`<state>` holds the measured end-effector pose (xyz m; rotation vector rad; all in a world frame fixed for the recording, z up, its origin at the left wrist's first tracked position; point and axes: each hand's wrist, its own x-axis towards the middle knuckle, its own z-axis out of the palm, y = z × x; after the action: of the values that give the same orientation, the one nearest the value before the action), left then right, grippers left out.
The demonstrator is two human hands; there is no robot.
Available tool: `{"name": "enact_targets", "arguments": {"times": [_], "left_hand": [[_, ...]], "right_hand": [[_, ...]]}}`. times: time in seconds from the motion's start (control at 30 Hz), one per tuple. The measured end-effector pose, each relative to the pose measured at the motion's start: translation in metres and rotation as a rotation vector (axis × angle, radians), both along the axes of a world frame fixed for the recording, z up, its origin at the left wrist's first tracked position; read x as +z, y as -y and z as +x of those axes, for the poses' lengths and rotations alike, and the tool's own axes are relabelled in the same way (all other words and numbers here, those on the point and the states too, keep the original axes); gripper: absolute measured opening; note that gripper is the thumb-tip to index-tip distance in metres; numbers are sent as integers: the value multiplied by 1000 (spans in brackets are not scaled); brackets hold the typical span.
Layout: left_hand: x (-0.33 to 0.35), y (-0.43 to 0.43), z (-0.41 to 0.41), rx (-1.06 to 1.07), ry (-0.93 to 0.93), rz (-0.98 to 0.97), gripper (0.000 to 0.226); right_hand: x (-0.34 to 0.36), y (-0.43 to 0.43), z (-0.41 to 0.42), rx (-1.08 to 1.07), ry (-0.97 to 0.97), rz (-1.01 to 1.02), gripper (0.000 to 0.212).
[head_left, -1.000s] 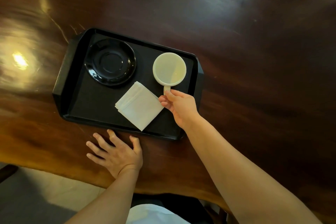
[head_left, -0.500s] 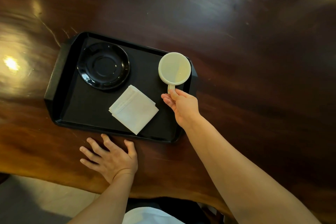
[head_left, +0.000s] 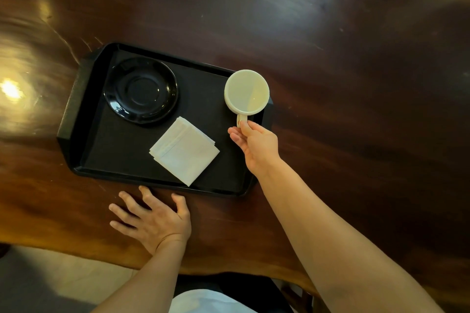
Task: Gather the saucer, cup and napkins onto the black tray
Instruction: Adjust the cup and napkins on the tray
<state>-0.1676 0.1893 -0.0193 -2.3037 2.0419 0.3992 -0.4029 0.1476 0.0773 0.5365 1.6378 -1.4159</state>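
Observation:
A black tray (head_left: 84, 119) lies on the dark wooden table. On its left part sits a glossy black saucer (head_left: 140, 90). A stack of white napkins (head_left: 184, 151) rests on the tray's front middle. My right hand (head_left: 255, 146) pinches the handle of a white cup (head_left: 246, 91), which hangs over the tray's right edge; whether it touches the tray I cannot tell. My left hand (head_left: 152, 221) lies flat on the table, fingers spread, just in front of the tray's near rim.
The wooden table (head_left: 330, 58) stretches far beyond and to the right of the tray, with bright lamp glare at the left. Its near edge runs just behind my left wrist, with pale floor below.
My right hand has carried the cup rightward from inside the tray to over its right edge. The left hand stays flat on the table.

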Motion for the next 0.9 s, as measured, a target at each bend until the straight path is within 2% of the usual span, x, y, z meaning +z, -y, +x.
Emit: {"name": "enact_targets", "arguments": {"times": [0.33,0.53,0.67,0.9], "left_hand": [[-1,0,0,3,-2,-6,78],[-2,2,0,15,12,4,77],[-3,2,-2,32,38,17,77],[-1,2,-1,9,65,34,80]], "right_hand": [[7,-8,4,80,-9,-16,35],[8,-2,30,279,-28,83,5],[7,12,50,451,-41,88,15],[5,53,69,577,-51,28,7]]}}
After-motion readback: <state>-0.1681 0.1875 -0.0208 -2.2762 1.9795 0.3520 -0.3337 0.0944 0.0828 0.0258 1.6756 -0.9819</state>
